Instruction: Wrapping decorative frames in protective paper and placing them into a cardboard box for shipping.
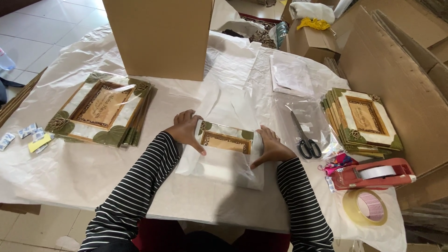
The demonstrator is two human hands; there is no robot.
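A small decorated picture frame [227, 140] with green corners lies on the table in front of me, partly covered by white wrapping paper [219, 165]. My left hand [186, 130] presses the paper against the frame's left side. My right hand [270, 147] holds the paper against its right side. Both sleeves are black-and-white striped.
A stack of larger frames [100, 109] lies at the left, another stack [364, 121] at the right. Scissors [305, 140] rest right of my hand. A red tape dispenser [375, 173] and tape roll [365, 207] sit near the right front. A cardboard box [158, 35] stands behind.
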